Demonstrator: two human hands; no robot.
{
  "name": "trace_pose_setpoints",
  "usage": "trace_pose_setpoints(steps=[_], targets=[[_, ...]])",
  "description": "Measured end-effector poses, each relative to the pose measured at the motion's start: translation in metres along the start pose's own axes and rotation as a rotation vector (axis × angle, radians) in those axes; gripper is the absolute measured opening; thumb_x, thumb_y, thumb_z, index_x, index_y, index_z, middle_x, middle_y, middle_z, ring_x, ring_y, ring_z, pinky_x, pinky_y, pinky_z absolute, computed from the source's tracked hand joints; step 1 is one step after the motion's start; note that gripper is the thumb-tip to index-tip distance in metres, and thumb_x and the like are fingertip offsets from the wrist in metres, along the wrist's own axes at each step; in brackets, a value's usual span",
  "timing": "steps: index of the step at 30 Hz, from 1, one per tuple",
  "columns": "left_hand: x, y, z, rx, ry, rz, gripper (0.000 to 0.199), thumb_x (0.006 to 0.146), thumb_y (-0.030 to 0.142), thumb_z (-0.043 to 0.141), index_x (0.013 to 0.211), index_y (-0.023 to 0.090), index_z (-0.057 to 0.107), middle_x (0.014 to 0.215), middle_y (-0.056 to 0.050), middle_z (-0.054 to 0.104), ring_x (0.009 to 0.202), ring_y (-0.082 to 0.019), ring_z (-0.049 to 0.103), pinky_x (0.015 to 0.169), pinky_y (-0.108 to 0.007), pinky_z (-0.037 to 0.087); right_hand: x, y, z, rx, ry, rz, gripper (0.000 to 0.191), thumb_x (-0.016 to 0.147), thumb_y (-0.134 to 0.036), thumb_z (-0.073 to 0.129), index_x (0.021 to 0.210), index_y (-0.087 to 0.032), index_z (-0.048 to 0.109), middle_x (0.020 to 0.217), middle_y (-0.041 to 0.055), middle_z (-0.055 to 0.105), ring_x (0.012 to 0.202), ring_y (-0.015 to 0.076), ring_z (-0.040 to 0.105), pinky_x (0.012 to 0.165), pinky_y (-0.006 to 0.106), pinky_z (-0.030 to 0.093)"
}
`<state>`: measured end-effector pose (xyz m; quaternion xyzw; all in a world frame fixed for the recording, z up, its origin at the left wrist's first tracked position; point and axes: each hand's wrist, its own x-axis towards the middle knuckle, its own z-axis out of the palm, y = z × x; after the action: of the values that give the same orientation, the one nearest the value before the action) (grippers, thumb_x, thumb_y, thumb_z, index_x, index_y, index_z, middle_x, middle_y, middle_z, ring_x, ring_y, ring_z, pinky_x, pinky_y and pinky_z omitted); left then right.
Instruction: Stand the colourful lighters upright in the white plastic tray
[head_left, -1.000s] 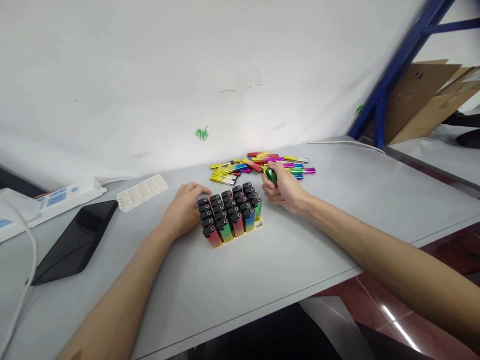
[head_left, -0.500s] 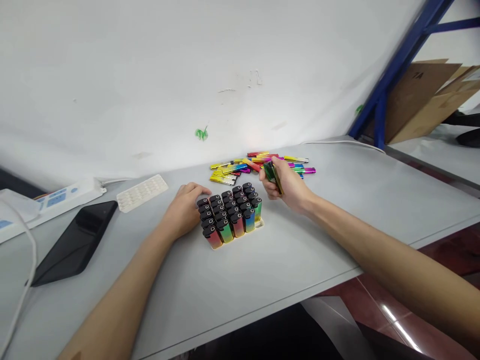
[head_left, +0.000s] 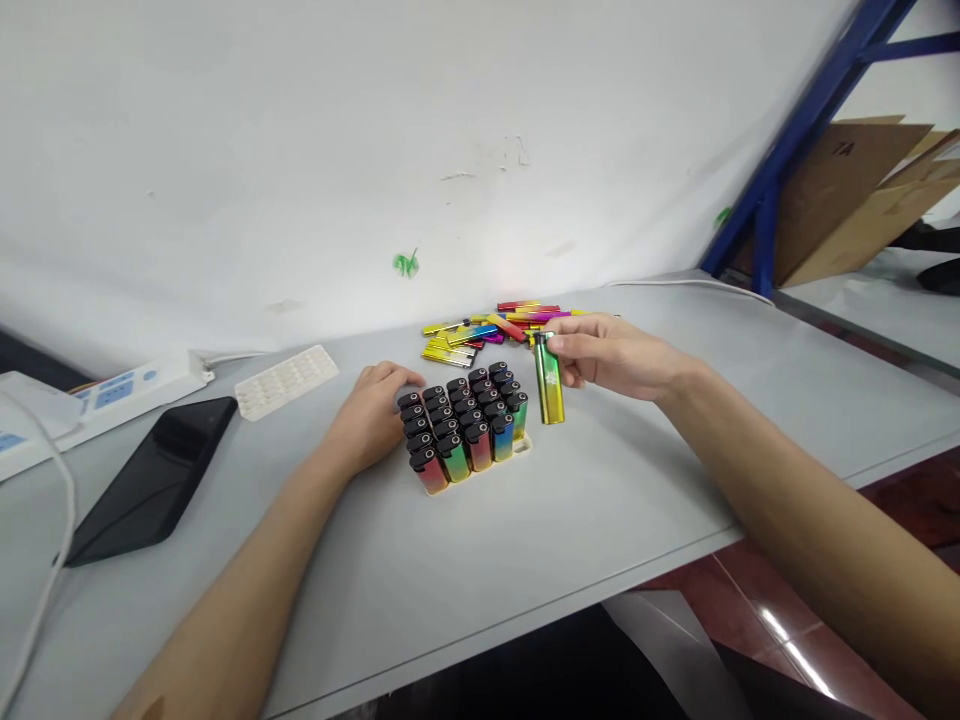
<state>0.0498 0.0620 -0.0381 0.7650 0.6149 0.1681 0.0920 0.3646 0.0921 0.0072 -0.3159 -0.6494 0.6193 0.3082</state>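
Note:
Several black-topped lighters stand upright in rows in a pale tray, whose front right corner has a bare slot. My right hand pinches a green and gold lighter near its top, holding it upright just right of the tray. Against the left side of the rows rests my left hand, its index finger stretched toward the back and the other fingers partly hidden. Behind the tray lies a loose pile of colourful shiny lighters, partly covered by my right hand.
On the left are an empty pale tray, a black phone and a white power strip with a cable. A white wall rises behind the table. Cardboard boxes and a blue frame are at the right.
My right hand has turned and moved slightly right, bringing the lighter from a tilted pose inside the fingers to upright, with its body hanging below them. The left hand stays beside the tray.

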Motion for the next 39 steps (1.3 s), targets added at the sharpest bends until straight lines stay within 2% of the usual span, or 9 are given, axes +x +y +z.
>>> trace_pose_setpoints(steps=[5,8,19,24,27,29,32,36,39], targets=[[-0.001,0.002,-0.001,-0.010,0.001,-0.007,0.030,0.080,0.016,0.054,0.106,0.020,0.067,0.119,-0.009,0.062,0.118,-0.027,0.052,0.102,-0.038,0.045,-0.003,-0.002,0.003,-0.116,-0.144,0.024,0.025,0.080,-0.039,0.079,0.087,-0.018,0.067,0.073,-0.0018,0.061,0.064,0.0102,0.056,0.057,0.025,0.043],[-0.001,0.003,-0.001,-0.014,0.005,-0.005,0.031,0.079,0.016,0.054,0.107,0.020,0.067,0.118,-0.009,0.062,0.118,-0.027,0.052,0.101,-0.038,0.045,-0.004,-0.003,0.007,-0.165,-0.209,0.048,0.022,0.080,-0.034,0.078,0.089,-0.018,0.067,0.075,-0.0005,0.064,0.068,0.0118,0.059,0.059,0.025,0.046],[0.000,0.000,0.002,0.002,0.010,0.007,0.029,0.080,0.016,0.054,0.106,0.020,0.066,0.118,-0.010,0.062,0.118,-0.027,0.052,0.102,-0.038,0.045,-0.002,0.004,0.007,-0.248,-0.239,0.033,0.027,0.077,-0.034,0.081,0.091,-0.019,0.064,0.088,0.0007,0.068,0.079,0.0136,0.064,0.071,0.029,0.051],[-0.001,0.003,-0.003,-0.002,-0.003,-0.014,0.031,0.078,0.015,0.055,0.107,0.020,0.067,0.119,-0.009,0.064,0.118,-0.027,0.054,0.101,-0.037,0.046,-0.001,0.007,0.008,-0.363,-0.280,0.048,0.029,0.077,-0.037,0.080,0.088,-0.019,0.060,0.085,-0.0010,0.066,0.076,0.0123,0.063,0.066,0.027,0.049],[-0.003,0.007,-0.008,-0.097,0.046,-0.037,0.024,0.085,0.023,0.054,0.105,0.021,0.068,0.115,-0.007,0.069,0.110,-0.025,0.061,0.098,-0.036,0.049,0.000,0.008,0.008,-0.405,-0.319,0.070,0.032,0.076,-0.039,0.080,0.090,-0.020,0.058,0.090,0.0009,0.069,0.078,0.0143,0.065,0.067,0.028,0.050],[-0.007,0.014,-0.013,-0.209,0.125,-0.061,0.025,0.093,0.036,0.051,0.103,0.023,0.069,0.111,-0.004,0.072,0.103,-0.023,0.065,0.093,-0.035,0.051,0.000,0.009,0.007,-0.512,-0.305,0.094,0.032,0.075,-0.039,0.079,0.091,-0.020,0.059,0.092,0.0019,0.070,0.079,0.0159,0.065,0.067,0.028,0.049],[-0.015,0.029,-0.021,-0.340,0.216,-0.083,0.033,0.095,0.049,0.050,0.103,0.024,0.070,0.108,-0.003,0.074,0.102,-0.022,0.067,0.090,-0.034,0.052,0.002,0.012,0.007,-0.793,-0.189,0.146,0.030,0.074,-0.039,0.078,0.091,-0.021,0.061,0.090,0.0019,0.070,0.076,0.0170,0.063,0.060,0.028,0.045],[-0.023,0.046,-0.033,-0.509,0.236,-0.075,0.043,0.098,0.057,0.042,0.106,0.025,0.068,0.106,-0.003,0.075,0.099,-0.020,0.070,0.094,-0.035,0.053,0.006,0.020,0.009,-0.929,-0.105,0.129,0.027,0.077,-0.039,0.072,0.095,-0.022,0.061,0.089,0.0021,0.069,0.073,0.0170,0.060,0.058,0.028,0.042],[-0.028,0.057,-0.041,-0.427,0.198,-0.059,0.041,0.095,0.059,0.047,0.114,0.028,0.066,0.113,-0.003,0.073,0.102,-0.021,0.069,0.095,-0.037,0.053,0.009,0.025,0.011,-0.960,-0.080,0.082,0.025,0.081,-0.038,0.068,0.099,-0.021,0.061,0.089,0.0029,0.070,0.072,0.0170,0.061,0.060,0.028,0.042]])
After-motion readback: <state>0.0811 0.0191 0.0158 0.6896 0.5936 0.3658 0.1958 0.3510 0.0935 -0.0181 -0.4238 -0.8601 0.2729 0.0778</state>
